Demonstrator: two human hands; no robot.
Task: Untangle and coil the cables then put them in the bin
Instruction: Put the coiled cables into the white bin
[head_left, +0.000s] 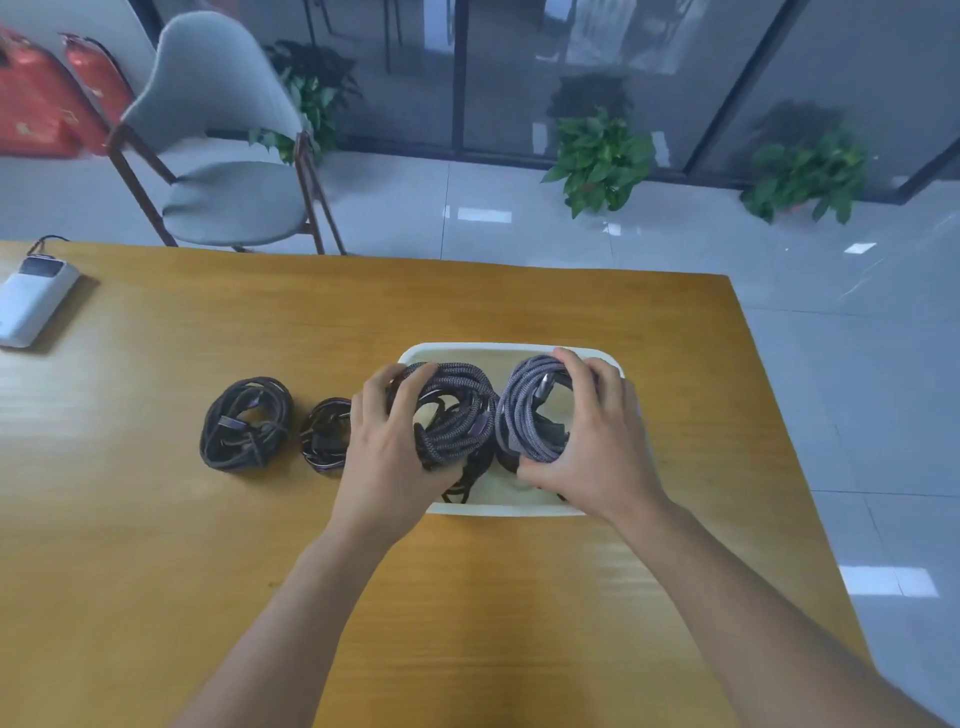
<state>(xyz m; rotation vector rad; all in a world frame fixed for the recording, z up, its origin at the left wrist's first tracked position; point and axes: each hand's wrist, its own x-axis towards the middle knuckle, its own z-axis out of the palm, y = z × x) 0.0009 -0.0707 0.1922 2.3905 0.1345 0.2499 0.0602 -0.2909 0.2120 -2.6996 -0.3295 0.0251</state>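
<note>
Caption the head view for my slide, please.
Both hands lower two coiled braided cables into white plastic bin.

Surface: wooden table (467, 597) spanning the lower frame | Centre right: white bin (467, 349) sitting on it | Left of the bin: large dark cable coil (244, 423) lying flat, smaller dark coil (324, 434) lying between it and the bin | Far left edge: white power bank (34, 301) resting, cable attached.
</note>
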